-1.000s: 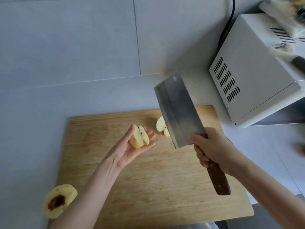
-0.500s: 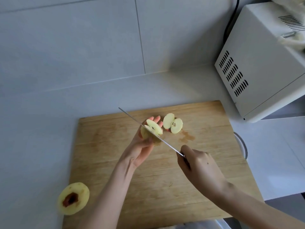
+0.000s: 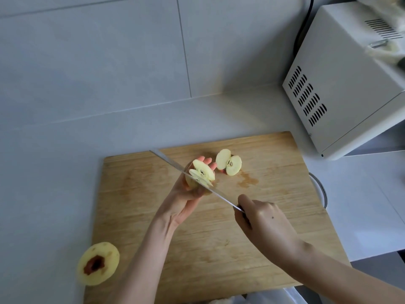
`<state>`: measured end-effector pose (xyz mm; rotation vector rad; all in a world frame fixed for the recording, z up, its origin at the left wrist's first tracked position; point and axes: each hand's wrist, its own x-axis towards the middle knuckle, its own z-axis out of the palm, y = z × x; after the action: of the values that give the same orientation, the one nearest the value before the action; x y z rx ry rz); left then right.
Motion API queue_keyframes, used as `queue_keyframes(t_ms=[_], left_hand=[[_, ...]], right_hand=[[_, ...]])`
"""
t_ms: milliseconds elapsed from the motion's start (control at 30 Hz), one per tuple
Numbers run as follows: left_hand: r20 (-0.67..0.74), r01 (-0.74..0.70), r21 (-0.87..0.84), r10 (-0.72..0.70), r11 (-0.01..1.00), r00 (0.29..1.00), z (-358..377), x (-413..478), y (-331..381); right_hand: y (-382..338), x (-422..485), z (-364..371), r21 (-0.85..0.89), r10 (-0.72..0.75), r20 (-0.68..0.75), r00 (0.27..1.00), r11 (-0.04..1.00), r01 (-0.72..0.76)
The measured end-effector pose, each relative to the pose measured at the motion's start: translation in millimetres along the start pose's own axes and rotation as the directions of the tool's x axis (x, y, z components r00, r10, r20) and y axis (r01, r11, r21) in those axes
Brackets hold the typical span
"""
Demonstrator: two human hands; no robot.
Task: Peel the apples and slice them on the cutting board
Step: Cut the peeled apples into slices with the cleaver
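Over the wooden cutting board [image 3: 135, 205] my left hand [image 3: 186, 194] holds a peeled apple half [image 3: 201, 173], cut face up, fingers cupped round it. The cleaver [image 3: 188, 174], seen edge-on, runs across that half, its blade sunk into the flesh. My right hand [image 3: 263, 224] grips the cleaver's handle, which it hides. Another peeled apple half [image 3: 229, 162] lies cut face up on the board just right of my left fingertips. A whole peeled apple [image 3: 98, 263] with a dark red stem patch sits at the board's near left corner.
A white microwave [image 3: 341, 88] stands at the back right with a black cable behind it. A white counter section [image 3: 361, 205] adjoins the board's right side. A wet stain [image 3: 247, 181] marks the board near the apple half. Grey tiled wall runs behind.
The cleaver came down from a raised, flat-on position and now cuts into the apple half in my left hand. In the last half second the hands barely moved.
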<state>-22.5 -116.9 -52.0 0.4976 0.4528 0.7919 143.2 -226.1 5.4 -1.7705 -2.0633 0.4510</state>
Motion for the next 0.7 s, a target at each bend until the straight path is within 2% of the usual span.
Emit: queue_keyframes(t_ms=[100,233,300,367,433,500,600,700], left_hand=[[-0.019,0.006,0.014,-0.006,1.0,1.0,0.7,-1.7,1.0],[0.016,0.04,-0.148,-0.038,0.988,0.999,-0.7,-2.7,-1.5],[0.024,0.049,-0.162,-0.045,0.986,0.999,-0.4,-3.5,-0.6],[-0.015,0.04,-0.08,-0.041,0.996,0.999,0.4,-4.6,0.4],[-0.1,0.021,0.088,-0.012,0.996,0.995,1.7,-5.0,2.8],[-0.091,0.014,0.16,0.001,0.987,0.996,-0.4,-4.3,4.3],[-0.008,0.049,0.045,-0.049,0.998,0.999,-1.2,-2.0,4.3],[0.009,0.047,-0.082,-0.047,0.996,0.999,0.1,1.4,-1.7]], right_hand=[[-4.3,2.3,0.1,-0.02,0.015,0.022,1.0,1.0,-0.015],[-9.5,5.4,2.2,-0.061,0.003,0.026,1.0,0.998,-0.002],[-10.4,6.9,2.4,-0.066,0.003,0.03,1.0,0.998,-0.001],[-11.0,8.1,1.5,-0.072,0.013,0.032,0.999,0.997,-0.01],[-11.7,9.3,0.9,-0.07,0.028,0.035,0.999,0.997,-0.026],[-12.3,10.3,1.2,-0.047,0.046,0.027,0.999,0.998,-0.045],[-12.7,11.5,0.8,-0.037,0.055,0.028,0.998,0.998,-0.054],[-12.0,12.1,2.0,-0.063,0.06,0.037,0.997,0.996,-0.058]])
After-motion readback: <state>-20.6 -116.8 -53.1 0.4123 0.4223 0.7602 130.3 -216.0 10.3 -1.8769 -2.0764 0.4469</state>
